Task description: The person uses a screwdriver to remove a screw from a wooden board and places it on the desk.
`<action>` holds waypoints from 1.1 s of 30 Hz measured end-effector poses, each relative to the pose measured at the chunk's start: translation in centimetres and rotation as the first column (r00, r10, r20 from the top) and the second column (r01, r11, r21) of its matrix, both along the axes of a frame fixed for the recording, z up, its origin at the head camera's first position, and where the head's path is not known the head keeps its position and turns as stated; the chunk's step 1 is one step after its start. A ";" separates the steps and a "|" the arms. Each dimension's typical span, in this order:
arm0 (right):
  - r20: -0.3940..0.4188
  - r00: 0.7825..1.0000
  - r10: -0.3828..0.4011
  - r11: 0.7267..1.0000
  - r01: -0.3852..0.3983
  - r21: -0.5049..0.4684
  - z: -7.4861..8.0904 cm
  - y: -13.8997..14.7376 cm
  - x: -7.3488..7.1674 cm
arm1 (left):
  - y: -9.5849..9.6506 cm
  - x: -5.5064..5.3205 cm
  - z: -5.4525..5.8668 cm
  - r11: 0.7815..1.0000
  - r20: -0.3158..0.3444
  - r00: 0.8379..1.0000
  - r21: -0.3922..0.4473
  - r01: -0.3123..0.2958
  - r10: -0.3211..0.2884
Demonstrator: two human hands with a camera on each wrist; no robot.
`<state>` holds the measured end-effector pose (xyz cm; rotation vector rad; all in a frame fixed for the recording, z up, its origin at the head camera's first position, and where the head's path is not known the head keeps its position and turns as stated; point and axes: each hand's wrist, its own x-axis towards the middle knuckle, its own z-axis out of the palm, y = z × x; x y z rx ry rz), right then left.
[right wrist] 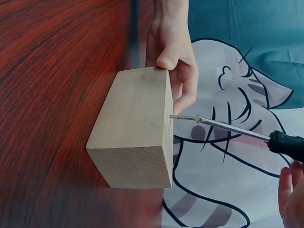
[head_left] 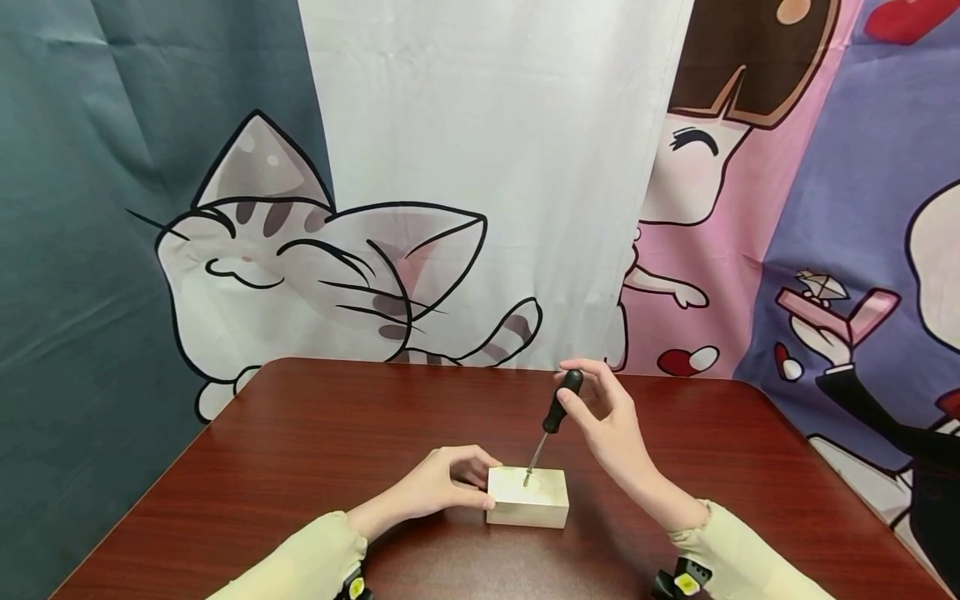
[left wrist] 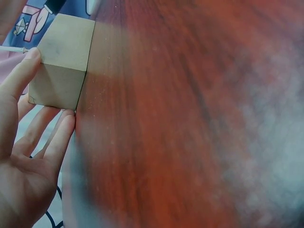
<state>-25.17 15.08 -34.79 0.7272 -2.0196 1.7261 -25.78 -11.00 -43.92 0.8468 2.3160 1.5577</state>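
Observation:
A pale wooden block (head_left: 527, 513) lies on the table, and my left hand (head_left: 448, 482) grips its left end between thumb and fingers. The left wrist view shows the thumb (left wrist: 31, 59) at the block's upper edge and the fingers lower down. A screw (right wrist: 183, 117) stands in the block's top face with much of its threaded shank exposed. My right hand (head_left: 611, 425) holds a screwdriver (head_left: 556, 413) by its black handle, thumb against the near side. The screwdriver's steel shaft (right wrist: 232, 127) slants down to the left, its tip at the screw head.
The reddish-brown wooden table (head_left: 360, 417) extends around the block on all sides. Behind it hangs a cloth backdrop (head_left: 480, 108) with cartoon figures, close to the table's far edge. Each sleeve has a dark wrist device (head_left: 684, 579) strapped near it.

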 end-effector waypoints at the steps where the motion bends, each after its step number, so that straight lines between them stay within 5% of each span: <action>1: 0.005 1.000 -0.025 1.000 0.025 0.005 0.0 0.0 0.0 | 0.0 0.0 0.0 1.000 -0.001 1.000 0.001 0.002 -0.002; 7: 0.012 0.997 -0.078 0.996 0.078 0.033 -0.1 0.2 -0.1 | 0.0 0.0 0.1 1.000 -0.011 1.000 -0.001 0.003 -0.003; 15: -0.013 0.997 0.081 0.996 -0.082 -0.031 -0.2 0.5 -0.2 | 0.0 0.0 0.1 1.000 -0.009 1.000 -0.007 -0.001 0.001; 24: 0.013 0.995 -0.098 0.995 0.097 0.015 -0.3 0.3 -0.2 | 0.0 -0.1 0.0 1.000 -0.011 1.000 -0.003 0.003 -0.003; 33: 0.013 0.999 0.038 0.999 -0.037 -0.023 -0.4 0.5 -0.3 | 0.0 0.0 0.0 1.000 -0.003 1.000 -0.002 -0.002 0.002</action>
